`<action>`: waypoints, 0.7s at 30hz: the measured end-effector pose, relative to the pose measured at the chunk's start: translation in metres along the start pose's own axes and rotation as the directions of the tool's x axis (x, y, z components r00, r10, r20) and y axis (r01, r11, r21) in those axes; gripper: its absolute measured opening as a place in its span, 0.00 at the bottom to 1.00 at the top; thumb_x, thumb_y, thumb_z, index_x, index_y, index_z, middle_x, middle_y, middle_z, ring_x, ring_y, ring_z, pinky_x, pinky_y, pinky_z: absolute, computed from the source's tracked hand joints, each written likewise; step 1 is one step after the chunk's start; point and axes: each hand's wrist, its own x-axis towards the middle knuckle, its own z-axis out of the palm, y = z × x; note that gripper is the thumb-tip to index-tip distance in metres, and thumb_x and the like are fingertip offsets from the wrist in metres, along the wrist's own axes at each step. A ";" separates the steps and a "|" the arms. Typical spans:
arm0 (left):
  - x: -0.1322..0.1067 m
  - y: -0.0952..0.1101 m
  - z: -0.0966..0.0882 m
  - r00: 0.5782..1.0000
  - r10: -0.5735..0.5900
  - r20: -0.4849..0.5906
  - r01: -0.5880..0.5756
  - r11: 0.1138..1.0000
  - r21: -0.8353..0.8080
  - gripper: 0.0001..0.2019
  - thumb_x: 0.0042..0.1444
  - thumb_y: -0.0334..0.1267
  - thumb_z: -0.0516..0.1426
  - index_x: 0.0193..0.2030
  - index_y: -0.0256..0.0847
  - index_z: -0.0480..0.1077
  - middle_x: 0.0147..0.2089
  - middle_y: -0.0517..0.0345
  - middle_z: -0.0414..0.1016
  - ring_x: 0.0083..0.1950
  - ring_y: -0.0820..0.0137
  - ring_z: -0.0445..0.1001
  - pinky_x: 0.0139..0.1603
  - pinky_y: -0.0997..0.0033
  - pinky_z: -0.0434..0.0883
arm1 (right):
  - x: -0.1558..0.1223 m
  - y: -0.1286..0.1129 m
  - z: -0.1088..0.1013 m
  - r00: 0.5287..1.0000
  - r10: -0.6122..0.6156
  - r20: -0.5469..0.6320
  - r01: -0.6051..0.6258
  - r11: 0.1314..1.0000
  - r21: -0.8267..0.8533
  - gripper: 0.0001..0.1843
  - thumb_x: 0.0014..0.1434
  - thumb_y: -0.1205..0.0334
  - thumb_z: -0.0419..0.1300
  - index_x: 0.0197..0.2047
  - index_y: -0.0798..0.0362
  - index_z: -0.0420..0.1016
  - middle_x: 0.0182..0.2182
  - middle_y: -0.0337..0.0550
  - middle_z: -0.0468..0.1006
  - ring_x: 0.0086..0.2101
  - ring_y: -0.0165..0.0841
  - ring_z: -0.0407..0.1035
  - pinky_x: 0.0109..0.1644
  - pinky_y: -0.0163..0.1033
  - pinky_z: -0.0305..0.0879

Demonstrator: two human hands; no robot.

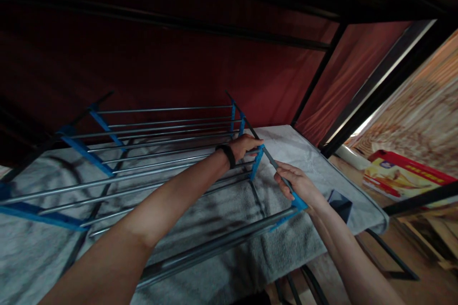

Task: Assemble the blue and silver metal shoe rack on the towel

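A rack of thin grey metal tubes (171,134) joined by blue plastic brackets (256,164) lies across a grey blanket. My left hand (246,145), with a dark band on its wrist, is closed around the rack's right side pole beside a blue bracket. Nearer to me, my right hand (291,178) grips the same side pole (271,158), thumb and fingers wrapped round it. Just below the right hand sits the nearest blue corner bracket (298,201), with a thick grey tube (229,238) running left from it.
Dark metal bed-frame bars and a red cloth (171,66) enclose the back. On the blanket (286,243) near my right forearm is a small dark blue box (339,204). A red and yellow carton (404,176) stands beyond the right edge.
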 end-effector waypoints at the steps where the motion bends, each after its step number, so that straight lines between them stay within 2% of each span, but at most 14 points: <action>1: 0.001 0.000 0.001 1.000 -0.016 -0.016 0.016 1.000 0.012 0.18 0.52 0.40 0.65 0.19 0.38 0.63 0.18 0.65 0.61 0.22 0.78 0.62 0.27 0.75 0.65 | 0.000 0.001 0.000 1.000 0.004 0.000 -0.004 1.000 0.008 0.23 0.51 0.55 0.66 0.48 0.56 0.74 0.24 0.35 0.72 0.13 0.20 0.53 0.11 0.29 0.47; 6: 0.007 -0.001 0.006 0.995 -0.074 -0.067 0.076 0.997 0.020 0.15 0.56 0.36 0.62 0.22 0.38 0.64 0.19 0.65 0.63 0.22 0.78 0.62 0.27 0.76 0.67 | 0.002 0.000 0.000 1.000 0.019 -0.004 -0.019 1.000 0.020 0.24 0.49 0.56 0.66 0.49 0.56 0.74 0.23 0.34 0.71 0.13 0.21 0.53 0.10 0.29 0.47; 13: 0.000 -0.003 0.008 0.995 -0.043 -0.088 0.044 0.999 0.008 0.15 0.55 0.38 0.63 0.23 0.39 0.63 0.19 0.65 0.61 0.23 0.78 0.62 0.27 0.78 0.68 | 0.004 0.004 0.000 0.999 0.016 -0.028 -0.016 1.000 0.014 0.28 0.51 0.55 0.66 0.54 0.55 0.71 0.23 0.33 0.70 0.12 0.21 0.52 0.10 0.28 0.46; 19: 0.000 -0.005 0.011 0.991 0.012 -0.133 -0.003 0.997 0.072 0.15 0.57 0.36 0.61 0.23 0.39 0.62 0.19 0.66 0.59 0.23 0.78 0.61 0.27 0.79 0.67 | 0.003 0.000 0.002 0.998 0.038 -0.046 -0.035 0.998 0.057 0.21 0.49 0.57 0.68 0.46 0.55 0.73 0.22 0.33 0.70 0.13 0.20 0.52 0.10 0.27 0.45; 21: -0.001 -0.005 0.011 0.993 0.016 -0.115 -0.007 0.997 0.077 0.15 0.58 0.36 0.61 0.23 0.39 0.62 0.20 0.66 0.59 0.23 0.78 0.61 0.26 0.79 0.67 | 0.002 -0.003 0.003 0.999 0.040 -0.032 -0.039 0.998 0.057 0.20 0.50 0.57 0.68 0.45 0.54 0.73 0.22 0.32 0.69 0.13 0.20 0.51 0.11 0.27 0.45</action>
